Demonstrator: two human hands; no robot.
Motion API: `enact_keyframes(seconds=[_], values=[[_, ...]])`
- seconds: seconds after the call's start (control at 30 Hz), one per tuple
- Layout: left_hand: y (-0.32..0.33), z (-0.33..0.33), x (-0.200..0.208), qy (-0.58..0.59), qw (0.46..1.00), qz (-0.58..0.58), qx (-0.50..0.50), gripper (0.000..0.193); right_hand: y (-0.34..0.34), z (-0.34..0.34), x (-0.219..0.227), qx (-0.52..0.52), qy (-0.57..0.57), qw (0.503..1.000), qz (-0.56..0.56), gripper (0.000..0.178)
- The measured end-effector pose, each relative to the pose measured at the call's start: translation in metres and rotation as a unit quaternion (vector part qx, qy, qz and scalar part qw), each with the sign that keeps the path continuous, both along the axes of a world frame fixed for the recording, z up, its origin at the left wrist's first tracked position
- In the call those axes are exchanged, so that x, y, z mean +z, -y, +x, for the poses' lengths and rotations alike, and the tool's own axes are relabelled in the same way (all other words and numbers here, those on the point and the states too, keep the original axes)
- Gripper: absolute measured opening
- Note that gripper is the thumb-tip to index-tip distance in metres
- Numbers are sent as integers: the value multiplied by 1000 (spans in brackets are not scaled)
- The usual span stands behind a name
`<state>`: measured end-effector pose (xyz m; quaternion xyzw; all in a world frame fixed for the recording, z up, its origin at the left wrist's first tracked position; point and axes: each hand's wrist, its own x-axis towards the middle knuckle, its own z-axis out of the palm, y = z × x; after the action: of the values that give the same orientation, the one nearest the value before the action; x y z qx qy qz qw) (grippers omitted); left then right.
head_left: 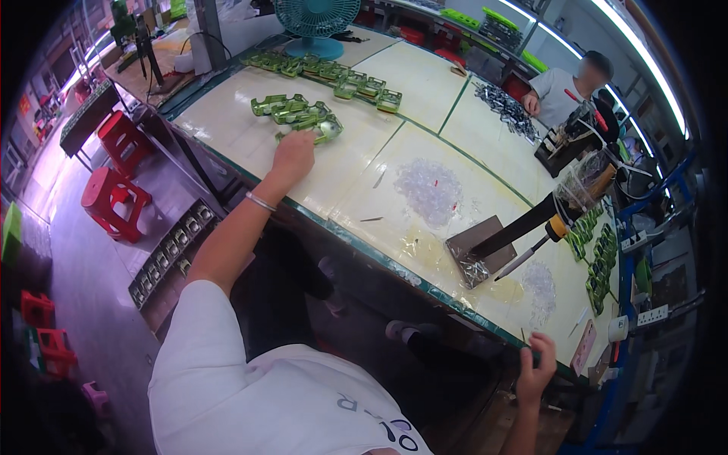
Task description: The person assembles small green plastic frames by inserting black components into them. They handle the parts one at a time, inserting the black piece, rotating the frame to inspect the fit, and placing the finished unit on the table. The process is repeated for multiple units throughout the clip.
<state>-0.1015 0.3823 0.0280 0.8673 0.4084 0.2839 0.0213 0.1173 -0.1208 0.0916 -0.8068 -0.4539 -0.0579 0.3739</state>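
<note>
My left hand (293, 158) reaches far across the table, its fingers closed at the near end of a cluster of green plastic frames (292, 112). The nearest green frame (329, 129), with a clear part in it, meets my fingertips, which are partly hidden. By the table's near right edge, my right hand (537, 364) is raised with its fingers curved apart and nothing visible between them. In front of it lies a small heap of clear plastic bits (539, 292). A hand tool with a yellow-and-black grip (557, 227) hangs slanting beside a dark post on a metal base plate (485, 246).
A larger heap of clear pieces (428, 191) lies mid-table. Rows of green frames (356, 85) line the far left; more green frames (603, 258) lie at right. A teal fan (315, 23) stands behind. Across the table, a person (565, 91) sits near dark metal parts (506, 110).
</note>
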Motion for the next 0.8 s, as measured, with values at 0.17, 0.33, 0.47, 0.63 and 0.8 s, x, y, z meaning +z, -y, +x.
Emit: enact_keyframes(seconds=[0.17, 0.33, 0.47, 0.63, 0.8], values=[[101, -10, 43, 342, 775, -492, -203, 12, -50, -77, -10, 227, -92, 969, -24, 30], [209, -9, 55, 300, 598, -671, -319, 13, -114, -106, -35, 226, -465, 842, 154, 78], [262, 3, 37, 211, 574, -695, -377, 19, -124, -114, -39, 222, -692, 663, 181, 79], [218, 42, 40, 109, 768, -517, -362, 17, -84, -90, -49, 170, -745, 637, 106, 72], [140, 72, 12, 86, 943, -92, -308, 13, -50, -68, -55, 122, -728, 661, 136, 67]])
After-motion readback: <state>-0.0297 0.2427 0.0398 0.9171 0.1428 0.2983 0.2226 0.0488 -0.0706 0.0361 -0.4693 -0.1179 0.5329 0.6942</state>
